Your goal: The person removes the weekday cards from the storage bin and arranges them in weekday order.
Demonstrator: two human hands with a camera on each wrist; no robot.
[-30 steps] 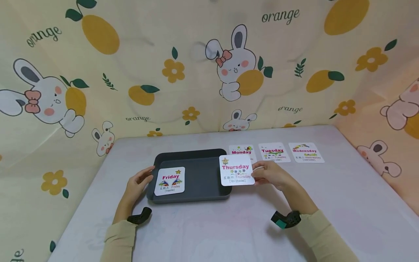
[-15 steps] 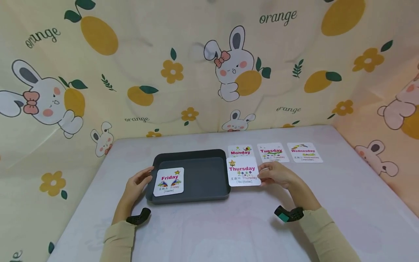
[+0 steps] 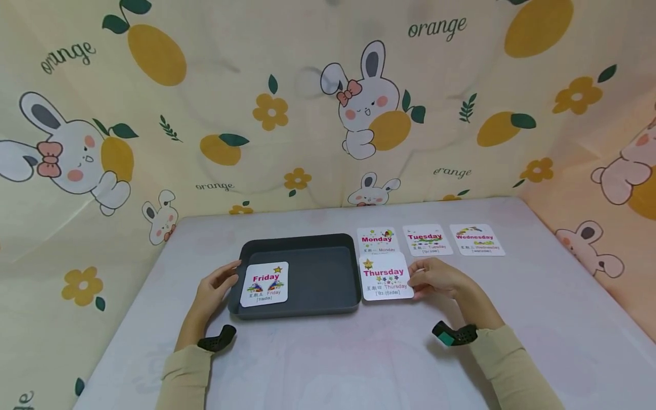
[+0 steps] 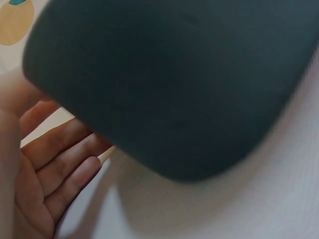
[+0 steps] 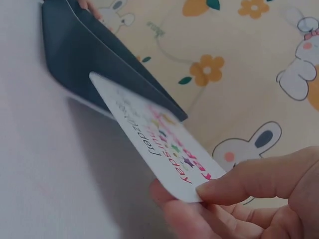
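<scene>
A cream backdrop (image 3: 215, 102) printed with rabbits and oranges rises behind your white table (image 3: 328, 353), whose near edge is cut off. The broadest open surface stretches from the front of the dark grey tray (image 3: 320, 279) toward you, between your forearms. The tray sits left of centre, its right rim just beside the card you hold; whether they touch is hard to tell.

Your left hand (image 3: 211, 290) rests at the tray's left side, fingers loosely bent against the rim; the tray hides some fingertips. Your right hand (image 3: 443, 277) reaches in from the right, pinching the Thursday card (image 3: 385, 278) by its right edge, thumb on the face and fingers beneath. The right wrist view shows that card tilted, its far lettering blurred.

The Friday card (image 3: 265, 284) lies in the tray's left end. Behind, right of the tray, sit the Monday card (image 3: 378, 240), its lower edge covered, the Tuesday card (image 3: 427, 240) and the Wednesday card (image 3: 477, 240).
</scene>
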